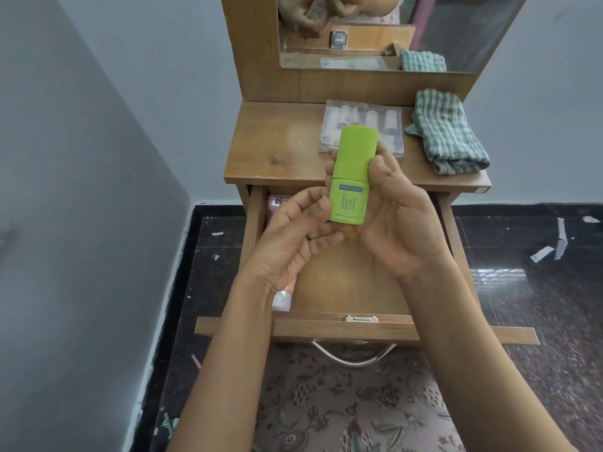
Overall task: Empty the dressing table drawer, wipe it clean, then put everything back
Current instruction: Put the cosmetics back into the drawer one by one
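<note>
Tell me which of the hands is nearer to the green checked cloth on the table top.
Right. The right hand, gripping the green bottle, is below-left of the cloth; the left hand is beyond the bottle, farther left, over the drawer.

The open drawer (pixel 326 325) shows bare wooden floor through its middle and right side. Pale pink containers (pixel 278 203) lie along its left wall, partly under the left hand (pixel 290 236), so their number is hard to tell. That hand and the right hand (pixel 398 223) hold a green bottle (pixel 350 177) over the drawer's back half, blocking the way down there; on the tabletop (pixel 277 145) the left part is bare wood, with a clear case (pixel 390 125) at the back middle and a folded checked cloth (pixel 450 132) filling the right end.
</note>
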`<state>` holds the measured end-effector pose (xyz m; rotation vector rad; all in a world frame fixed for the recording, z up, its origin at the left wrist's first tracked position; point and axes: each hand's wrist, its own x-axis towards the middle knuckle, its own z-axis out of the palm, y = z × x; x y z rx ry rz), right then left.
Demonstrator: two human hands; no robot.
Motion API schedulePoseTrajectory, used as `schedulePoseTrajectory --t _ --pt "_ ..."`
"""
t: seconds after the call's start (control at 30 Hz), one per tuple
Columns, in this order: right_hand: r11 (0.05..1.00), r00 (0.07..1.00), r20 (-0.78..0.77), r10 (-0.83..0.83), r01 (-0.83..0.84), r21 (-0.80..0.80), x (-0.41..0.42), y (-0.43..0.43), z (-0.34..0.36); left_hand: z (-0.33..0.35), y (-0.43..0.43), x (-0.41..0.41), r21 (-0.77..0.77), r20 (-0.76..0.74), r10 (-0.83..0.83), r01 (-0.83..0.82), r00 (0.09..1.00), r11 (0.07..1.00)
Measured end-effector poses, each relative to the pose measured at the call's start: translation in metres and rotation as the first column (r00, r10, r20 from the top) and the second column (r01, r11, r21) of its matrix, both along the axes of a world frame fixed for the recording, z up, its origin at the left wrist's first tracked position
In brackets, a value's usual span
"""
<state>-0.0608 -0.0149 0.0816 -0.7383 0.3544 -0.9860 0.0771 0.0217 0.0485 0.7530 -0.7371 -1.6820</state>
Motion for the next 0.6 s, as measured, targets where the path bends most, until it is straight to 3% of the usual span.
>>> schedulePoseTrajectory --t 0.6 --pt "1.000 1.000 0.010 -0.019 0.018 0.025 -0.003 -0.005 -0.007 0.003 0.000 -0.003 0.064 0.072 0.032 -0.037 0.997 0.997"
